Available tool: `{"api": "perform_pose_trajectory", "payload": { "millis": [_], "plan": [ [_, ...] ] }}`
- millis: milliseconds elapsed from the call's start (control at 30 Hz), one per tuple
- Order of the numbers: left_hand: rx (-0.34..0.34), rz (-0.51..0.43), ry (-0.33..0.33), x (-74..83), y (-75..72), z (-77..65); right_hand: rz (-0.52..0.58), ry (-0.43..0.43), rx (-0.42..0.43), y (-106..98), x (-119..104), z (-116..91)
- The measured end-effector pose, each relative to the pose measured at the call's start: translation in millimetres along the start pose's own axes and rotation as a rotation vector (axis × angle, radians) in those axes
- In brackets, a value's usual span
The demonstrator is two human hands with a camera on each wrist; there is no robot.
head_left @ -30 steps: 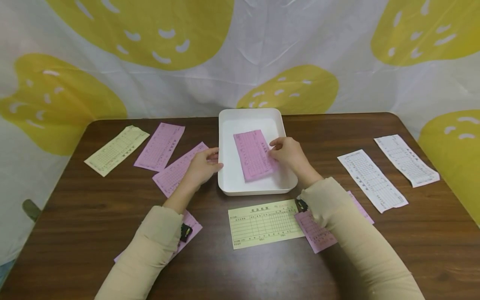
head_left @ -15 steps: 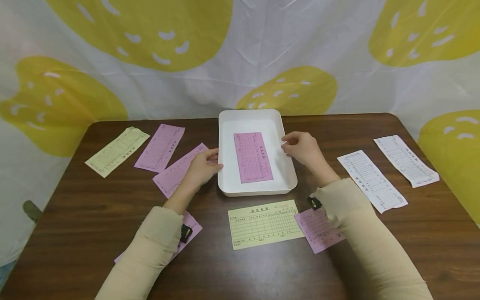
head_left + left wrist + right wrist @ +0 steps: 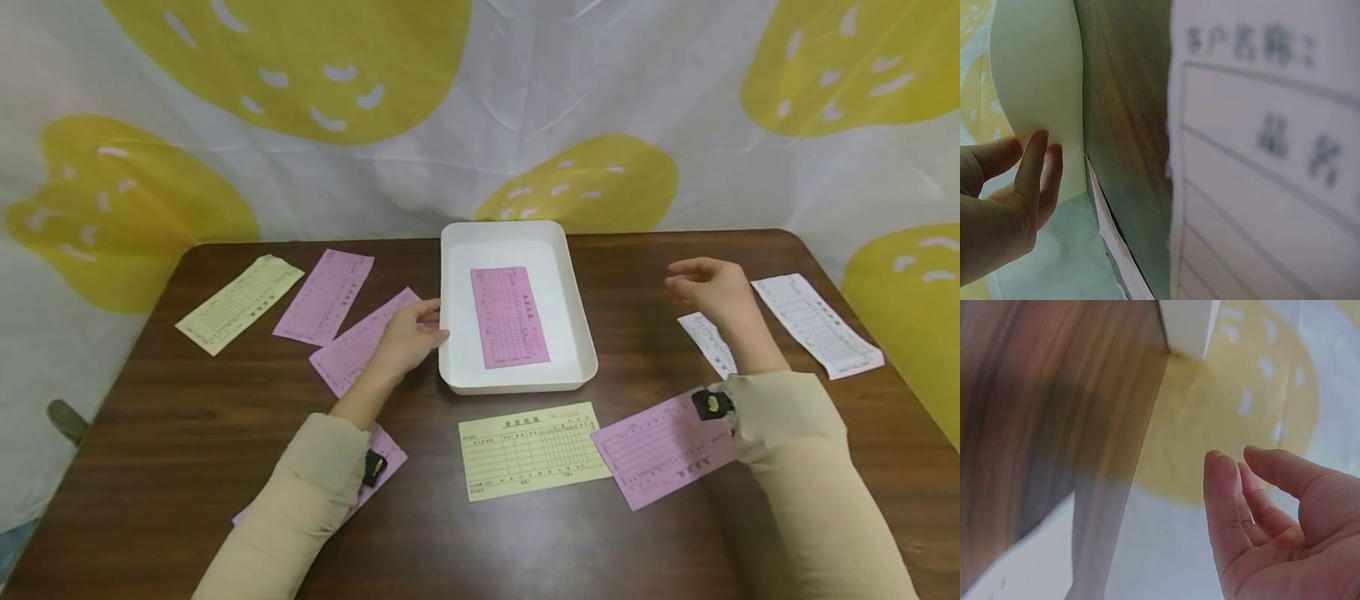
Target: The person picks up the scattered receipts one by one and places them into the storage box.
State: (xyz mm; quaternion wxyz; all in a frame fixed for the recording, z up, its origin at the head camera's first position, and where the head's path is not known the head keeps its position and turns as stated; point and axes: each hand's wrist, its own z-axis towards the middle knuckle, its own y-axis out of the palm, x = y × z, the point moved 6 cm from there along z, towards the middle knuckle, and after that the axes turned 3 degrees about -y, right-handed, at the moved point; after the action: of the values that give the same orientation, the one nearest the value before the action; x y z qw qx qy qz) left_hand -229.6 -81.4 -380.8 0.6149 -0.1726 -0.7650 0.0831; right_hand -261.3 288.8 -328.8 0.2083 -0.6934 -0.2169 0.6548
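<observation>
hands (image 3: 408,337) (image 3: 716,292) apart, tray (image 3: 566,308) lengthwise fore-and-aft

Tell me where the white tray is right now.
In the head view, the white tray sits centrally on the table by its far edge, the left hand at the tray's left side, a yellow slip in front.

This looks like a curtained-off indoor workspace, with patterned cloth (image 3: 420,179) behind a wood-grain table (image 3: 420,542).
</observation>
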Motion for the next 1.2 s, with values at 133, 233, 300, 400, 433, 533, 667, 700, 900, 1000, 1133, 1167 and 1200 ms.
{"api": "perform_pose_trajectory", "payload": {
  "millis": [133, 233, 300, 400, 433, 533, 667, 700, 900, 1000, 1133, 1167, 1200],
  "plan": [
    [-0.004, -0.011, -0.009, -0.8, 0.5, -0.5, 0.028, 0.021, 0.056, -27.1, 20.6, -6.8],
    [-0.004, -0.003, -0.016, -1.3, 0.3, -0.5, 0.056, 0.072, 0.086, -44.8, 37.1, -14.1],
    [-0.005, 0.006, -0.015, -1.6, 0.2, -0.1, 0.047, 0.121, 0.095, -54.9, 49.3, -18.7],
    [-0.004, 0.015, -0.012, -1.8, -0.1, -0.1, 0.019, 0.158, 0.071, -65.5, 65.5, -24.1],
    [-0.003, 0.015, -0.011, -1.7, -0.1, -0.3, -0.004, 0.167, 0.058, -67.8, 70.2, -25.6],
    [0.001, 0.018, -0.006, -1.9, -0.4, -0.5, -0.064, 0.161, 0.019, -71.8, 80.6, -29.5],
    [0.002, 0.023, -0.003, -2.3, -0.4, -0.6, -0.165, 0.184, 0.000, -75.2, 93.6, -32.4],
    [0.002, 0.025, -0.003, -2.1, -0.4, -0.6, -0.192, 0.196, 0.000, -75.8, 96.6, -32.7],
    [0.000, 0.030, 0.006, -0.2, -0.5, -0.3, -0.271, 0.245, 0.000, -78.3, 109.0, -31.0],
    [0.000, 0.027, 0.002, 0.1, -0.8, -0.7, -0.307, 0.267, -0.019, -78.6, 112.8, -30.5],
    [0.000, 0.022, -0.005, -0.1, -0.8, -0.9, -0.342, 0.284, -0.038, -79.0, 117.1, -28.9],
    [0.000, 0.021, -0.005, 0.0, -0.7, -0.9, -0.351, 0.287, -0.046, -79.0, 117.9, -28.4],
    [0.000, 0.021, -0.006, 0.0, -0.7, -1.0, -0.354, 0.290, -0.052, -79.0, 118.7, -28.0]
  ]
}}
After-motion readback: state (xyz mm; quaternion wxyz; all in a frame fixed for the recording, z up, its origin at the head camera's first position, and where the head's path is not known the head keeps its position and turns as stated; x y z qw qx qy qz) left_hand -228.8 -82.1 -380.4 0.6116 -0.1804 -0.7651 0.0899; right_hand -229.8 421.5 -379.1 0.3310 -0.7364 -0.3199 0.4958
